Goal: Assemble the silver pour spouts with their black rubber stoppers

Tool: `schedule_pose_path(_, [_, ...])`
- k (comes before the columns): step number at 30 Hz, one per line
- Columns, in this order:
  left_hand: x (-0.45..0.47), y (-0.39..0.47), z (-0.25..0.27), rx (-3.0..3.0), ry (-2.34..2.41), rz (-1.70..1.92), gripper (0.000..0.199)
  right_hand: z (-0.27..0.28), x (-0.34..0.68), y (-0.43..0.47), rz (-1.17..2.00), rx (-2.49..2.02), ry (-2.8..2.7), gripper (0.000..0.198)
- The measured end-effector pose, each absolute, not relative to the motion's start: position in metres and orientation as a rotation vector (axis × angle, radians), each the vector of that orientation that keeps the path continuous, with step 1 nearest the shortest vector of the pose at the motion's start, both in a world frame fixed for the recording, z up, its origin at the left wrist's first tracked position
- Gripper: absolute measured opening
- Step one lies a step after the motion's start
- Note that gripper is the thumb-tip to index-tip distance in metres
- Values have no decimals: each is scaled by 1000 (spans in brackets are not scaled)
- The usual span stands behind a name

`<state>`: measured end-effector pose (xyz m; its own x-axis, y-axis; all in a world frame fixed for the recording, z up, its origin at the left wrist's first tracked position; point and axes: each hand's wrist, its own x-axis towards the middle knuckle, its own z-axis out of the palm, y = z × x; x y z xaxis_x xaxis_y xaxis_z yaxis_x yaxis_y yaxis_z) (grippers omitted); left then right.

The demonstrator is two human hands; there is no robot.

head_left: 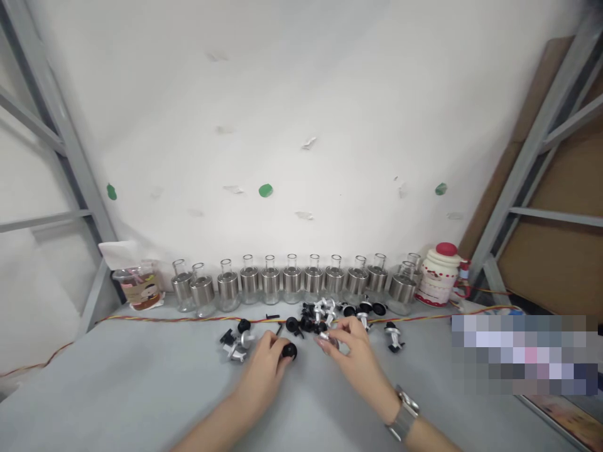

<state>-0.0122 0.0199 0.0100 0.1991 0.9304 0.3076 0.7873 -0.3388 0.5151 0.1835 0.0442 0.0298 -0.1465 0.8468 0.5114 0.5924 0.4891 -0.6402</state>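
My left hand (266,364) pinches a small round black cap (289,351) just above the grey table. To its right, my right hand (351,348) has its thumb and fingers closed on a small silver and clear piece (330,339), whose exact kind is partly hidden by the fingers. Beyond the hands lies a pile of silver and black stopper-like parts (320,311). A smaller cluster of silver and black parts (234,346) is left of my left hand. One more silver and black part (393,337) lies on the right.
Several glass bottles with metal sleeves (271,277) line the wall. A plastic drink cup (139,289) stands left, a cream jar with a red lid (439,276) right. Red and yellow wires (188,319) cross the table (141,389). Metal posts (509,182) flank both sides.
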Motion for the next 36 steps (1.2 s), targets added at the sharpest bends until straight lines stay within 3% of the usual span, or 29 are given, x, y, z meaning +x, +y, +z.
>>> schedule_pose_path(5, [-8, 17, 18, 1765, 1469, 1077, 16, 38, 179, 40, 846, -1116, -1631, 28])
schedule_pose_path(10, [2, 19, 23, 1023, 1201, 1038, 33, 34, 170, 31, 1105, -933, -1497, 26])
schedule_pose_path(22, [6, 9, 21, 689, 946, 723, 42, 39, 171, 4, 799, -911, -1944, 10])
schedule_pose_path(31, [11, 6, 26, 903, 1083, 992, 45, 41, 170, 9, 798, -937, -2049, 17])
schedule_pose_path(36, [15, -5, 28, 1178, 1150, 1113, 43, 36, 167, 11, 945, -996, -2001, 26])
